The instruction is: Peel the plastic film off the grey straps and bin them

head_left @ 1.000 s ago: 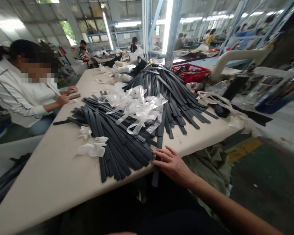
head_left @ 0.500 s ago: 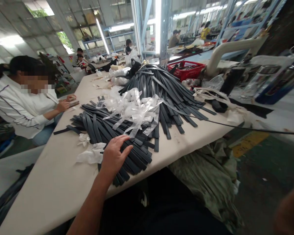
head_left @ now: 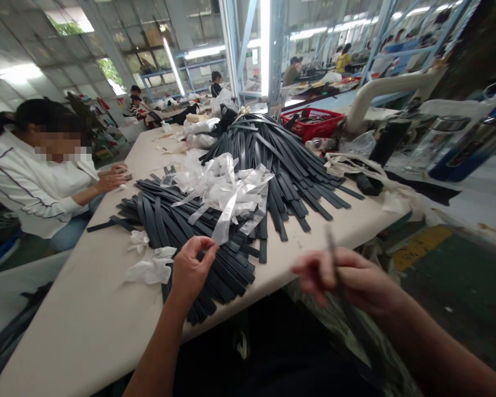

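One translucent white plastic strip (head_left: 222, 227) is pinched by the left hand (head_left: 192, 264) at seven o'clock, over flat dark-grey straps (head_left: 235, 271), while the right hand (head_left: 355, 278) grips a blurred dark strip (head_left: 357, 326) at four o'clock, occupying both.

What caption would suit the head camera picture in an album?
Left hand pinching a filmy plastic strip, right hand gripping a dark strap, at a table heaped with more straps.

One head-worn camera, above and behind left hand (head_left: 192, 269) and right hand (head_left: 349, 278), close; facing forward, down across table (head_left: 103, 314).
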Action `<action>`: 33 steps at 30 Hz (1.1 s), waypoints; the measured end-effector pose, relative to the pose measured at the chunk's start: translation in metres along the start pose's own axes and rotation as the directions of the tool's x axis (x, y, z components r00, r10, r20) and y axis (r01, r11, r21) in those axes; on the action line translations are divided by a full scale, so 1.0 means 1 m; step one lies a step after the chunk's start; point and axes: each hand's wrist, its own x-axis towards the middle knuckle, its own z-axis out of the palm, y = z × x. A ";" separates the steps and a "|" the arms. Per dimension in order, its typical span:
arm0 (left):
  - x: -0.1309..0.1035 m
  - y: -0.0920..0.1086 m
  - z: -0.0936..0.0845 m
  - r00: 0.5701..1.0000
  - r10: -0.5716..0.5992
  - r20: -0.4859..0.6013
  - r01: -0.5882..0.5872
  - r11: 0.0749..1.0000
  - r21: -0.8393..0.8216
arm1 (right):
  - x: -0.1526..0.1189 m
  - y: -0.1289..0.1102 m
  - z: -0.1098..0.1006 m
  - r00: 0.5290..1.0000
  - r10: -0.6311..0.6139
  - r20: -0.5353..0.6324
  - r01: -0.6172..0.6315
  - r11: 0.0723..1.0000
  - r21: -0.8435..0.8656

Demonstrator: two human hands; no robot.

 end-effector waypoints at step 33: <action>-0.191 -0.051 -0.068 0.779 -0.496 0.383 0.626 0.646 -0.437 | 0.174 -0.013 0.158 0.909 -0.291 0.299 0.328 0.941 -0.081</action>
